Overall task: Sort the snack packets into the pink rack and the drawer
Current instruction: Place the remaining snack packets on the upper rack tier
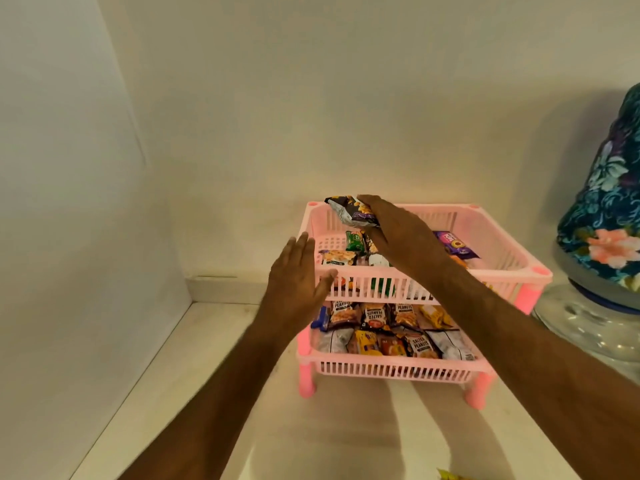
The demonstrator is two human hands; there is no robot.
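Note:
A pink two-tier rack (498,237) stands on a pale counter against the wall. My right hand (401,233) grips a dark snack packet (349,211) over the back left of the top tier. Below it in that tier lie a green packet (355,241), a peanut packet (337,257) and a purple biscuit packet (453,244). The lower tier (381,367) holds several packets, among them salted peanuts (375,315). My left hand (298,282) is flat with straight fingers, touching the top tier's front left corner. No drawer is in view.
A large clear water jar (588,327) with a floral blue cover (606,209) stands right of the rack. A side wall (69,202) closes the left. The counter (214,358) runs toward me. A yellow scrap (450,475) shows at the bottom edge.

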